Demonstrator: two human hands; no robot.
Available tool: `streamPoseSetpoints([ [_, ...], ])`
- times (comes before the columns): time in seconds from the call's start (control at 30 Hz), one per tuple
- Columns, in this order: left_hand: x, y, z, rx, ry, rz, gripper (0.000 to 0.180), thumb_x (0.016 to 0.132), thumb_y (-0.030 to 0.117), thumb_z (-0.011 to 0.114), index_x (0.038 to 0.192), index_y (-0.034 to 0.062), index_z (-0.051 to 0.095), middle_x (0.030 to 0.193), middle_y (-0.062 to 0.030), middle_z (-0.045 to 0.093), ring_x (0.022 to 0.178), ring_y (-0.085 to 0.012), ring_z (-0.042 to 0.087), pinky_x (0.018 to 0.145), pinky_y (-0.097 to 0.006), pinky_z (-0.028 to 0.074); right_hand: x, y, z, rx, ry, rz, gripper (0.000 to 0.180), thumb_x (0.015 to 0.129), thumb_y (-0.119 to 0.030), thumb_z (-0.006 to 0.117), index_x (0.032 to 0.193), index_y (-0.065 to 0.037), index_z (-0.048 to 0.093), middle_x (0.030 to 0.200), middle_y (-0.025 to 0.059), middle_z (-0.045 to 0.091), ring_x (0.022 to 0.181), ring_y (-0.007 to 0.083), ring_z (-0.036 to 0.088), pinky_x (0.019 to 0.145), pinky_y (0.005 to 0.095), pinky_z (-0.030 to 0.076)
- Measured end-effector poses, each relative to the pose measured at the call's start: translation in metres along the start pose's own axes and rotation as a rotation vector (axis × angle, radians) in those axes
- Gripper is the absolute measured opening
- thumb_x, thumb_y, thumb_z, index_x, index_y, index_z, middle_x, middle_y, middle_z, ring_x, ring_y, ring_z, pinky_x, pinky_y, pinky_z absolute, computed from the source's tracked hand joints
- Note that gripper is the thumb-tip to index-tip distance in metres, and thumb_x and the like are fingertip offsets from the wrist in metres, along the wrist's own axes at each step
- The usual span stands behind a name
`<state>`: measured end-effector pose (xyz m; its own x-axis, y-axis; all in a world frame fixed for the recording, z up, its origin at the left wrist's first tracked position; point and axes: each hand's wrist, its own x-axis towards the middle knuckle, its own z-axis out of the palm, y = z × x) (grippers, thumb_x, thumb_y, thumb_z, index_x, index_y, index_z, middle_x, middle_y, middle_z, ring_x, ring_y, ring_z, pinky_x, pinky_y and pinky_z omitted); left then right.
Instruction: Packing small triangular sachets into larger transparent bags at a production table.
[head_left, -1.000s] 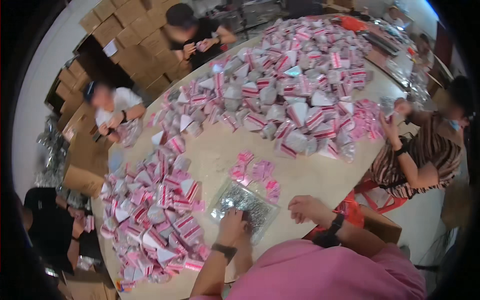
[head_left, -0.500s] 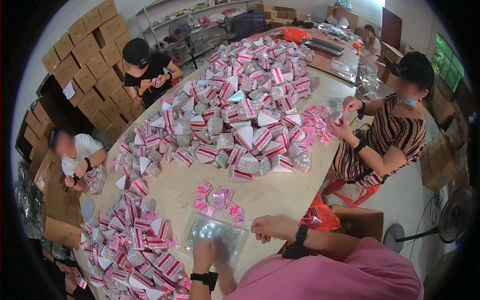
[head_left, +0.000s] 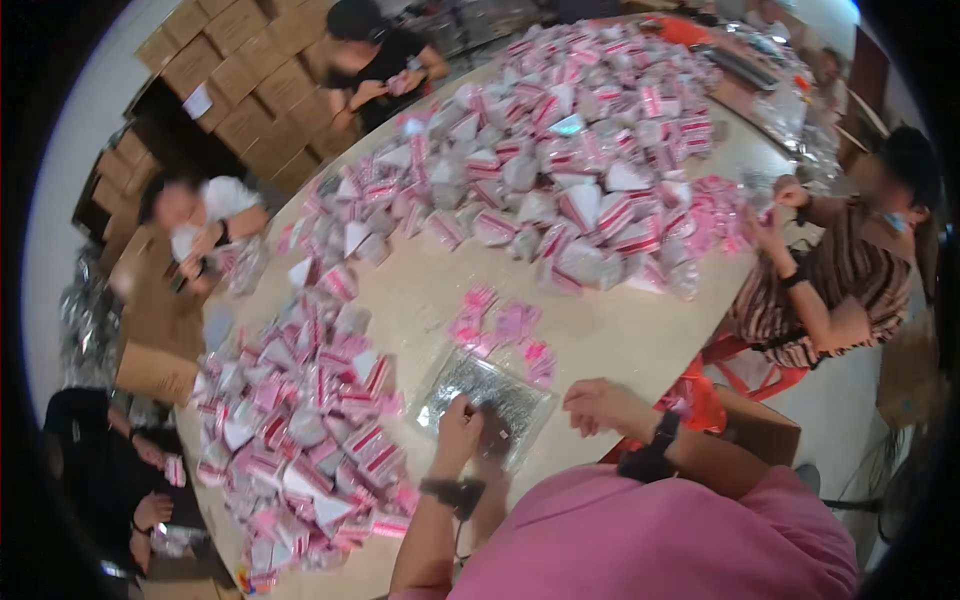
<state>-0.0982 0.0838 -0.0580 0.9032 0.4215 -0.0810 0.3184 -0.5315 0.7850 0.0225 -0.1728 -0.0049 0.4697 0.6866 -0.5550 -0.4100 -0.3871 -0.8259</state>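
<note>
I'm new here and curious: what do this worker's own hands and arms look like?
The left hand and right hand are gloveless. Each arm wears a black, blocky band: left band, right band. What looks like a thin dark cable runs from the left one. The pink shirt has a short right sleeve.

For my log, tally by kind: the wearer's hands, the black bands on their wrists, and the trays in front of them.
Hands: 2 (left hand, right hand)
Black wristbands: 2
Tray: 1
Total: 5

The pink pieces beyond the tray overlap too much to count.
</note>
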Motion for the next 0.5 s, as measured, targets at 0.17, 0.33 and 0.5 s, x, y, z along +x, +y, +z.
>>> streamPoseSetpoints([
  [0.17,-0.004,-0.011,-0.006,-0.421,-0.031,-0.245,0.015,0.079,0.004,0.061,0.093,-0.0001,0.062,0.074,-0.0014,0.059,0.064,-0.0078,0.053,0.058,-0.023,0.045,0.007,0.002,0.012,0.056,-0.038,0.015,0.019,0.087,-0.019,0.054,0.093,-0.001,0.057,0.074,0.0074,0.061,0.06,0.0141,0.059,0.052,0.0248,0.045],
  [0.33,-0.01,-0.013,-0.008,-0.74,-0.137,-0.379,0.009,0.084,0.007,0.061,0.092,0.0031,0.06,0.078,-0.0023,0.059,0.059,-0.0077,0.05,0.051,-0.022,0.039,0.014,-0.003,0.021,0.023,-0.062,0.017,0.019,0.086,-0.018,0.055,0.092,-0.001,0.057,0.073,0.0064,0.06,0.058,0.0138,0.059,0.049,0.0249,0.044],
  [0.5,-0.019,0.007,-0.012,-1.403,-0.002,-0.464,0.011,0.089,0.015,0.061,0.093,0.0069,0.056,0.089,-0.0028,0.056,0.064,-0.0107,0.047,0.054,-0.023,0.039,0.026,-0.017,0.042,-0.004,-0.121,-0.037,0.015,0.085,-0.014,0.056,0.092,0.0,0.057,0.071,0.0076,0.061,0.055,0.0133,0.059,0.046,0.0238,0.044],
])
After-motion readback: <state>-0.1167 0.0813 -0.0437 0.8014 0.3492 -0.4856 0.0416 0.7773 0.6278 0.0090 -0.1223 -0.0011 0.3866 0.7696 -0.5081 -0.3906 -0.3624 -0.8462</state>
